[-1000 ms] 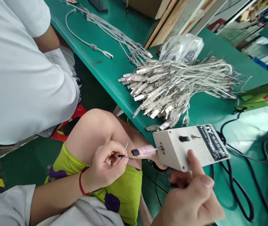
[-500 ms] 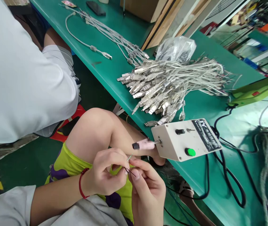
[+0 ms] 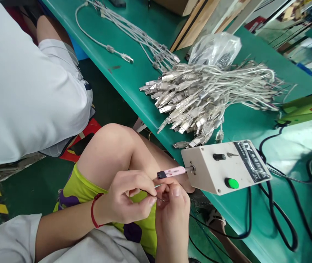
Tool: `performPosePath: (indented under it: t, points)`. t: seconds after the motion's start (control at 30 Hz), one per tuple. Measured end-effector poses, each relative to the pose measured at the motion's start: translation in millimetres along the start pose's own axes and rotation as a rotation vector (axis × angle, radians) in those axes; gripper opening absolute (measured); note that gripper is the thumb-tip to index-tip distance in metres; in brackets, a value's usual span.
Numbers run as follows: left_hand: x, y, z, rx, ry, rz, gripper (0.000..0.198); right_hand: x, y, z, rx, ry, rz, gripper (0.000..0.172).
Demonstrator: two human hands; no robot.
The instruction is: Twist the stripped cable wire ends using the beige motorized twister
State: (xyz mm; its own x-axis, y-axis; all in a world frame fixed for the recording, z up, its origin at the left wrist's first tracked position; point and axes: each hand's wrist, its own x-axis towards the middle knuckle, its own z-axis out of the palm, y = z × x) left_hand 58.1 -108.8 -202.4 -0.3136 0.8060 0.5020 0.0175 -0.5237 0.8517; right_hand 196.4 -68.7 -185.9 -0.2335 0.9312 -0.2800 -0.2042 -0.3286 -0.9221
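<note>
My left hand (image 3: 127,197) and my right hand (image 3: 172,208) meet over my lap, fingertips pinched together on thin coloured wire ends (image 3: 157,188) of a cable. A red string circles my left wrist. Just above my fingers a pink-wrapped shaft with a black tip (image 3: 171,171) sticks out from the side of a cream control box (image 3: 224,168). The box sits at the green table's front edge (image 3: 145,109) and carries a green button (image 3: 231,182) and a black knob.
A big pile of silver USB cables (image 3: 200,95) lies on the table beyond the box, with a clear plastic bag (image 3: 213,49) behind it. Black cords (image 3: 276,215) loop at right. A person in a white shirt (image 3: 21,80) sits at my left.
My right hand left the box's green button and came down to join the left hand on the wires. The two hands now pinch closer together, just below the pink shaft.
</note>
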Motion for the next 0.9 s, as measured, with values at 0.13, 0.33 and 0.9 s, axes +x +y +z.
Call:
performPosePath:
  t: [0.13, 0.33, 0.9]
  points:
    - [1.6, -2.1, -1.4, 0.097, 0.085, -0.041, 0.016, 11.0, -9.3, 8.9, 0.2, 0.003, 0.121, 0.069]
    - [6.7, -7.4, -4.0, 0.151, 0.13, -0.02, 0.015, 11.0, -20.4, 13.5, 0.395, -0.082, 0.208, 0.052]
    - [10.9, -11.0, -3.9, 0.159, 0.129, -0.036, 0.015, 25.8, 2.8, 6.6, 0.506, -0.162, 0.119, 0.037]
